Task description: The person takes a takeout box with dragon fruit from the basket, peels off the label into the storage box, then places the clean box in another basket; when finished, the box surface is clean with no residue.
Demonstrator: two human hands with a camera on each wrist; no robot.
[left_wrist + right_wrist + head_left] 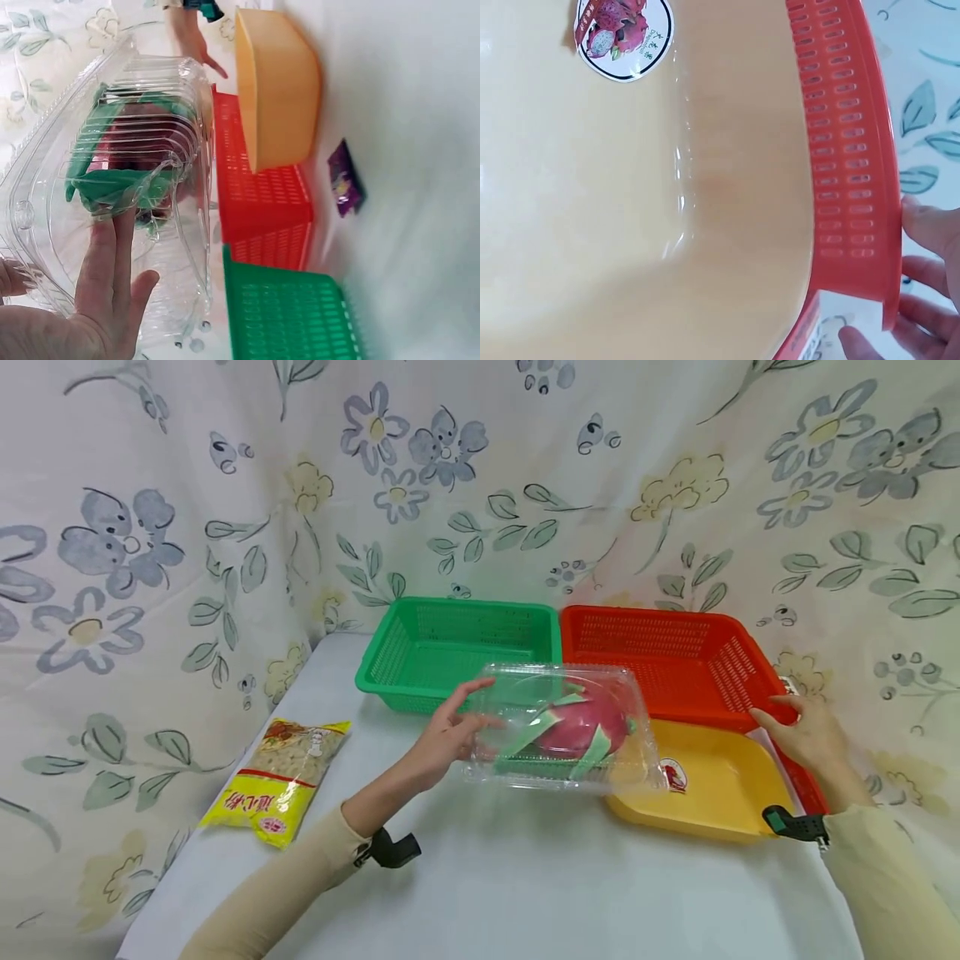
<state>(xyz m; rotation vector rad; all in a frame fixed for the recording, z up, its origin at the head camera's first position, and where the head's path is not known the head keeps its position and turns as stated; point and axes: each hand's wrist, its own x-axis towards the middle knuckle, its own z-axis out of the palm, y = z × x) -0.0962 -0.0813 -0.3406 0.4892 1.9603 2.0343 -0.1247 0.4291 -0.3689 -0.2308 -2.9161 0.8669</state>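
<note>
My left hand (450, 735) holds a clear plastic box (637, 752) up above the table, fingers against its left end. A pink dragon fruit (585, 718) with green scales shows through the plastic; glare blurs parts of the box. In the left wrist view, two straight fingers (105, 262) lie along the box below the fruit. My right hand (810, 735) is at the right end of the red basket (675, 672). Its fingers (922, 225) are spread apart beside the rim, and no firm hold is visible. An orange-yellow tray (720, 785) sits partly over the basket's front.
A green basket (465, 685) stands to the left of the red one. A yellow pasta bag (281, 777) lies at left. A purple packet (345, 180) is on the table in the left wrist view. A round dragon fruit sticker (626, 34) is on the tray. A patterned curtain hangs behind.
</note>
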